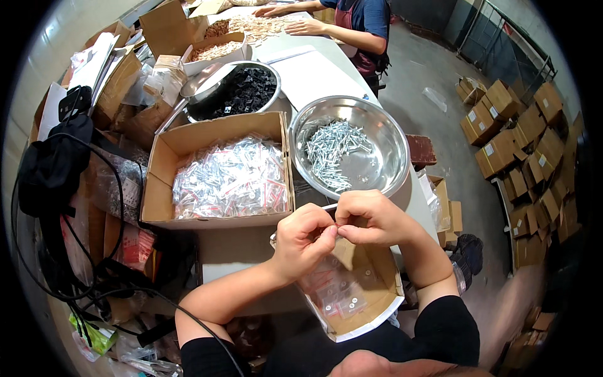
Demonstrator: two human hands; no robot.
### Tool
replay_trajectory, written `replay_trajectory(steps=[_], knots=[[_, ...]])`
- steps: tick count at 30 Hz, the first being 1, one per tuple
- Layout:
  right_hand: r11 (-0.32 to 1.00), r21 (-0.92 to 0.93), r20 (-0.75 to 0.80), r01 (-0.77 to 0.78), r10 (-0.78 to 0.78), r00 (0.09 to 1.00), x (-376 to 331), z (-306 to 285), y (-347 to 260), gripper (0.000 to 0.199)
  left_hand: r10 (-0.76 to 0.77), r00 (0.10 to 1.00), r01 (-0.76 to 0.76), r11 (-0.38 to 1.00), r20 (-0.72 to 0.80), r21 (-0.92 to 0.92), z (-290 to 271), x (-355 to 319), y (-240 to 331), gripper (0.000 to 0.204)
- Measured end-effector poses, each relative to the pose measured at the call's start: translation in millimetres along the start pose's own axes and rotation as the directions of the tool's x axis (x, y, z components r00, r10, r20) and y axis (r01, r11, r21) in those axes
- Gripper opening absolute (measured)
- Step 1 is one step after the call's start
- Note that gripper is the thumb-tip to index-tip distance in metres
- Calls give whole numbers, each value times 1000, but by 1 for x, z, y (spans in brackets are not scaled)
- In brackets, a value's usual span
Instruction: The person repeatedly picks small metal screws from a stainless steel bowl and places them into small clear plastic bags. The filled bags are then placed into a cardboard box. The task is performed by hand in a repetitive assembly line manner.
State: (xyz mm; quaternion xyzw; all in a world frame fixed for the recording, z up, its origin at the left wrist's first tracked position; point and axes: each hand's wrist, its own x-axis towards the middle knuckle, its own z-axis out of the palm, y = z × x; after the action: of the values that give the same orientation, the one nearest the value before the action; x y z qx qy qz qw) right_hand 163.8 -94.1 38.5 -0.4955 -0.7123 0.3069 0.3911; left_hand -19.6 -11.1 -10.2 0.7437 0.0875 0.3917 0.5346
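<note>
My left hand (305, 242) and my right hand (370, 218) meet fingertip to fingertip, both closed in a pinch. Between them shows a bit of red edge, like that of a small clear zip bag; the fingers hide most of it. Just below is a shallow cardboard tray (377, 300) with a white rim. Several small zip bags (336, 294) with red strips and small round white pieces lie in it. Beyond my right hand stands a steel bowl (391, 147) holding a heap of silvery screws (336, 151).
A cardboard box (217, 222) full of filled clear bags (229, 179) stands left of the bowl. Behind it is a bowl of black parts (245, 91). Across the table, a person's hands (306, 27) rest by wooden pieces (257, 28). A black cable (188, 314) hangs near my left arm.
</note>
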Motion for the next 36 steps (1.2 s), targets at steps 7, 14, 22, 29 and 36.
replay_trajectory(steps=[7, 14, 22, 29, 36], knots=[[997, 20, -11, 72, -72, 997, -2, -5, -2, 11, 142, 990, -140, 979, -2, 149, -22, 17, 25, 5], [874, -451, -115, -180, 142, 983, -7, -21, 27, 23, 320, 924, -144, 799, -211, 583, -60, 42, 44, 15], [868, -466, 2, -171, 195, 981, -4, -11, 24, 28, -369, 500, -282, 785, 783, 551, -11, -6, 26, 29], [915, -332, 22, -232, 253, 967, -3, -33, 28, 25, -480, 361, -313, 746, 800, 588, 3, -14, 13, 33], [505, -663, -306, -552, 491, 816, 20, -84, 75, 27, -440, 360, -341, 759, 823, 555, 5, -15, 16, 35]])
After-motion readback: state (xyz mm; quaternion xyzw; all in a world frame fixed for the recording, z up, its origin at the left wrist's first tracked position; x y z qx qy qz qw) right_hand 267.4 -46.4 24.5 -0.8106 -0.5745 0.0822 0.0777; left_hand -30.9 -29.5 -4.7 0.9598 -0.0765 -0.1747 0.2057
